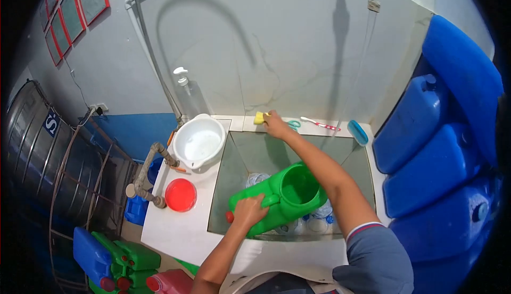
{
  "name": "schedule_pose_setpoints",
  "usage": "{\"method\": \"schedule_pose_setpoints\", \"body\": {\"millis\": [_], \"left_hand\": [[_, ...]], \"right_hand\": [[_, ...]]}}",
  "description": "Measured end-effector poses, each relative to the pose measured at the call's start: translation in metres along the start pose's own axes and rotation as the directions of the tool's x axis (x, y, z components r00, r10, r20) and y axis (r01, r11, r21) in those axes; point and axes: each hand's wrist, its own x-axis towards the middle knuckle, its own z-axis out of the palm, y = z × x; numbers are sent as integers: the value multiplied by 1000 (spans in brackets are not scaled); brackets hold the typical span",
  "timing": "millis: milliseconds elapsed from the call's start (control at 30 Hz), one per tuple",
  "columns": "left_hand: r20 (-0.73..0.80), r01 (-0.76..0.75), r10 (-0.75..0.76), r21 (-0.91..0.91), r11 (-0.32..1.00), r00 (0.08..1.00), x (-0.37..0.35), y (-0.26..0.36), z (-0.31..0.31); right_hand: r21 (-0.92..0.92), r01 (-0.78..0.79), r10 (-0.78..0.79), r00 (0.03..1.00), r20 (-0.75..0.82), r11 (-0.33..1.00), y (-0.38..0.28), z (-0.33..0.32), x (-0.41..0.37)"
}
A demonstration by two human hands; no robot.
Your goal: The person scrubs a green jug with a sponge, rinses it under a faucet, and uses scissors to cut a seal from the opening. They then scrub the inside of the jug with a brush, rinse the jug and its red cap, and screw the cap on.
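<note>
My left hand (250,211) is closed around the handle of a green jerrycan (287,206), which lies tilted over the sink (223,187). The jerrycan has a large round opening facing up and a red cap low on its left. Beyond it, my right hand (277,125) reaches to the sink's back ledge, its fingers closed on a yellow sponge (261,118). Just right of that hand lie green-handled scissors (294,125), a red-and-white toothbrush (322,123) and a blue brush (357,133). Clear plastic bottles (318,224) show in the sink, partly hidden under the jerrycan.
Left of the sink stand a white basin (199,141), a red lid (181,195) and a pump bottle (184,84). A pipe (143,171) rises near the counter's left edge. Large blue containers (426,171) line the right side; smaller jerrycans (128,259) and a steel tank (53,171) are at left.
</note>
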Motion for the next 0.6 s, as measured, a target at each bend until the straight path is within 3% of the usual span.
{"method": "schedule_pose_setpoints", "body": {"millis": [100,167,200,267,300,367,400,467,533,600], "left_hand": [[40,64,-64,4,998,997,4,-20,1],[44,96,-96,9,995,994,6,-31,4],[61,93,-93,9,996,994,7,-35,5],[1,84,-84,11,996,996,10,-41,7],[-23,68,-68,8,998,997,10,-41,5],[-32,44,-44,-5,999,999,13,-45,8],[-49,30,-30,-7,1000,998,14,-46,9],[-52,43,-42,18,999,998,18,-39,8],[-55,56,-53,52,997,997,21,-34,5],[4,307,-308,75,949,951,22,-30,3]], "right_hand": [[-113,-72,86,988,129,991,73,21,16],[-475,-183,398,823,404,861,70,-25,1],[-474,-196,411,815,408,858,82,-24,-13],[-393,-269,339,933,121,879,103,-19,-44],[-400,-278,350,929,118,873,108,-21,-52],[-399,-161,188,982,29,903,99,-30,-58],[-400,-168,194,981,24,901,96,-31,-54],[-269,-303,351,924,154,914,94,-23,-44],[-268,-332,379,913,150,905,92,-19,-42],[-251,-416,458,877,143,874,89,-21,-39]]}}
